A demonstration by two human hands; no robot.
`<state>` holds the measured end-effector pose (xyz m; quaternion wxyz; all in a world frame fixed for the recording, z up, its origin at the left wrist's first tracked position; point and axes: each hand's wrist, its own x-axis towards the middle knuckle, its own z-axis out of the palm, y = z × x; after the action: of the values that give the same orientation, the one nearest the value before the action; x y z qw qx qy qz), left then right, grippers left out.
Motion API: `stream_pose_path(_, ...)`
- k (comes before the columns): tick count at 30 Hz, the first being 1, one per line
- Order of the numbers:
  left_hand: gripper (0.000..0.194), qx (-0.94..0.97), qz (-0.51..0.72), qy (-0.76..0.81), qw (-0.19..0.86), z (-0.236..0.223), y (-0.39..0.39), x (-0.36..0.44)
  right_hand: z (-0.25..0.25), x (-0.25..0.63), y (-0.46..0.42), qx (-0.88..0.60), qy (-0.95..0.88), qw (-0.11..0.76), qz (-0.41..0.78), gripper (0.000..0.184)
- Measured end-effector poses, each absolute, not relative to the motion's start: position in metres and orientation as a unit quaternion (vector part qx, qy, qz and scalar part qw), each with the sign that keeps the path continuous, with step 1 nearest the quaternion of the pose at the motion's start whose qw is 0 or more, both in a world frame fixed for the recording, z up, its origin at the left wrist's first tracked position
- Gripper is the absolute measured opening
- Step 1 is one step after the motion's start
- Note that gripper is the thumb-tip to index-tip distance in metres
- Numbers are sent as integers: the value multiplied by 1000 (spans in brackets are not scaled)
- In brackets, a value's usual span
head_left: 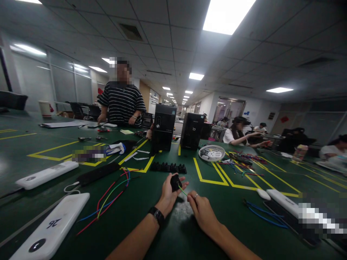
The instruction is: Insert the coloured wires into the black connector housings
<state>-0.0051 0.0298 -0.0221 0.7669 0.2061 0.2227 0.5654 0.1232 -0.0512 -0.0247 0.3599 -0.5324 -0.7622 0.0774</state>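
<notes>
My left hand (168,195), with a black watch at the wrist, grips a small black block (176,182) that looks like an electrical part; its exact kind is too small to tell. A green wire (183,191) runs from that block to my right hand (201,206), whose fingers are pinched on it. A ring shows on one right finger. Just beyond my hands lies a row of similar black blocks (168,168). Loose red, green and blue wires (108,196) lie to the left, and blue wires (267,213) to the right.
Two black computer towers (163,126) stand at the back, beside a round white fan grille (211,153). Tangled wires (244,160) lie at right. White power strips (51,224) flank me. A person in a striped shirt (121,101) stands across the green table; others sit at right.
</notes>
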Motion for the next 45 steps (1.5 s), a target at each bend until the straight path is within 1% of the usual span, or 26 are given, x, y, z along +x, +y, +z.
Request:
stream_pose_path(4,29,192,567,213,772,-20,29,-6,-23,123,-52,-534,-752,375,92,26)
stream_pose_path(8,27,184,567,219,773,-16,27,-6,-24,122,-52,-535,-757,364,91,26)
stream_pose_path(15,28,278,580,240,727,-13,26,-9,-22,125,-49,-544,-758,341,111,27)
stream_pose_path(18,30,311,584,226,715,-15,22,-8,-19,123,-46,-551,-737,352,174,24)
stream_pose_path(21,34,336,577,203,716,-16,15,-3,-16,118,-44,-534,-700,398,257,20)
stream_pose_path(23,38,348,566,197,721,-15,11,2,-13,114,-43,-528,-672,424,300,26)
stream_pose_path(25,41,360,561,191,721,-15,8,5,-11,113,-42,-529,-654,427,332,33)
stream_pose_path(28,41,380,565,178,711,-16,6,6,-11,116,-41,-534,-644,424,346,38)
stream_pose_path(33,36,389,574,168,701,-14,3,5,-15,120,-37,-522,-648,429,351,42)
stream_pose_path(37,33,374,580,158,706,-11,-1,6,-16,121,-36,-510,-628,421,410,45)
stream_pose_path(42,31,362,614,131,689,-8,-6,10,-8,117,-41,-482,-557,444,510,45)
stream_pose_path(45,31,359,625,137,680,-7,-6,12,-5,115,-43,-468,-537,456,534,45)
